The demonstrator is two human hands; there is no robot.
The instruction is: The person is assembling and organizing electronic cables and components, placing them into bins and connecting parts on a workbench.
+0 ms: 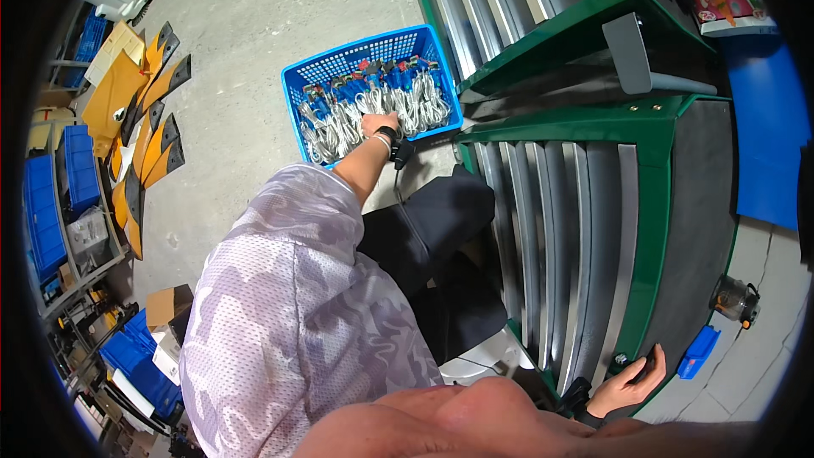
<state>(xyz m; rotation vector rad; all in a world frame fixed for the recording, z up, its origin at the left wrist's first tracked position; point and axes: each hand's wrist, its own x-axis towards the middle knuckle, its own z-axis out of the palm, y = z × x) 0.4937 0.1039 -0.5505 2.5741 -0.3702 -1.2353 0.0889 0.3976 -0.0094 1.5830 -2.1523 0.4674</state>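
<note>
On the floor ahead of me sits a blue plastic basket [303, 125] with perforated walls. Inside it lie rows of bundled cables [418, 110], their pale grey loops toward me and blue, red and black end pieces toward the far side. My left hand [379, 124] reaches in over the near rim and is closed on one bundled cable [373, 102]; its fingertips are partly hidden. At the lower right my right hand [632, 385] rests at the edge of the green drawer cabinet [657, 246], fingers apart and holding nothing.
A second green cabinet [560, 55] with grey drawers stands beyond the first. To the left, yellow-and-black pieces [153, 148] lie by shelving with blue bins [47, 212]. An open cardboard box [168, 307] is nearer me. A clear jar [734, 299] stands at right.
</note>
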